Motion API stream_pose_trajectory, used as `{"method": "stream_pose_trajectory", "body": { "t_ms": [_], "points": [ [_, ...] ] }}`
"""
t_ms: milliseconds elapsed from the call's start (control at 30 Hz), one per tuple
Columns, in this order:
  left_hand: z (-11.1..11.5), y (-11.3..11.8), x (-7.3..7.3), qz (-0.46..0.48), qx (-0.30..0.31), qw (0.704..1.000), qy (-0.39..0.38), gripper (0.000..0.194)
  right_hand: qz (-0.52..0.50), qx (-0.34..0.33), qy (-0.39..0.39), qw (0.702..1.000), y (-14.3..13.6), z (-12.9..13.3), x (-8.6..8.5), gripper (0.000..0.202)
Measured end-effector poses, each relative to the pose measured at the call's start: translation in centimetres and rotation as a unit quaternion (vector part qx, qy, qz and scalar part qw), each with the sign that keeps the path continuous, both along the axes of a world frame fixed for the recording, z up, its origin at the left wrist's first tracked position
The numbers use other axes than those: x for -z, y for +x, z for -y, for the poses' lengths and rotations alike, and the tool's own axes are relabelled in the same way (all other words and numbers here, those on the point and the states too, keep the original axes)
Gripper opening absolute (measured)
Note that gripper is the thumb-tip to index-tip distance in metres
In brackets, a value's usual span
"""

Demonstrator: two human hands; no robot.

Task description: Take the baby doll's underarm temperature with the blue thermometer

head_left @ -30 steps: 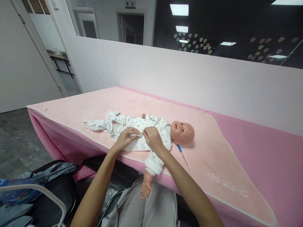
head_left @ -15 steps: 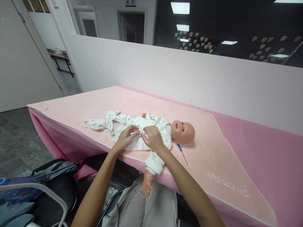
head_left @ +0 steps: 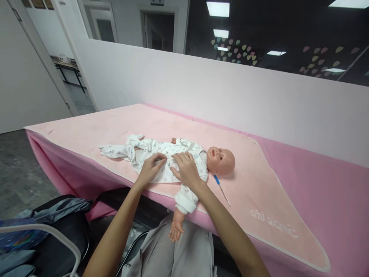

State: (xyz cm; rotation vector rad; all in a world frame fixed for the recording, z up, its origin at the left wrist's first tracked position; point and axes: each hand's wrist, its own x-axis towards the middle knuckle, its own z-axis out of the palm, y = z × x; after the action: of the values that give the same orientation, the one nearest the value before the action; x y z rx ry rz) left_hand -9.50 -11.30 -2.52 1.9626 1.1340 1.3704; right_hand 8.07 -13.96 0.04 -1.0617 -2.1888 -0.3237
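The doll (head_left: 168, 149) lies on its back in the centre of the frame, head to the right, in a white patterned suit (head_left: 167, 176). One doll arm hangs over the tabletop's near edge at lower centre. The right hand (head_left: 186, 166) rests on the suit's chest, thumb and fingers spread, its grip released. The left hand (head_left: 151, 167) is at the suit's middle, fingertips close to the thumb; whether its grip pinches cloth, I cannot tell. A thermometer (head_left: 221, 190) lies right of centre, near the doll's head, on the pale pink mat (head_left: 259, 188) covering the tabletop (head_left: 325, 181).
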Motion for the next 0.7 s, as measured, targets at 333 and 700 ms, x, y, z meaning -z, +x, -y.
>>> {"method": "stream_pose_trajectory", "body": {
  "t_ms": [333, 700],
  "points": [
    [-0.2, -0.1, 0.3, -0.051, 0.017, 0.998, 0.034, 0.021, -0.112, 0.359, 0.037, 0.926, 10.0, 12.5, 5.2, 0.029],
    [-0.2, -0.1, 0.3, -0.045, 0.018, 0.999, 0.011, 0.024, -0.194, 0.351, -0.222, 0.889, 12.9, 15.1, 0.9, 0.028]
  ]
}}
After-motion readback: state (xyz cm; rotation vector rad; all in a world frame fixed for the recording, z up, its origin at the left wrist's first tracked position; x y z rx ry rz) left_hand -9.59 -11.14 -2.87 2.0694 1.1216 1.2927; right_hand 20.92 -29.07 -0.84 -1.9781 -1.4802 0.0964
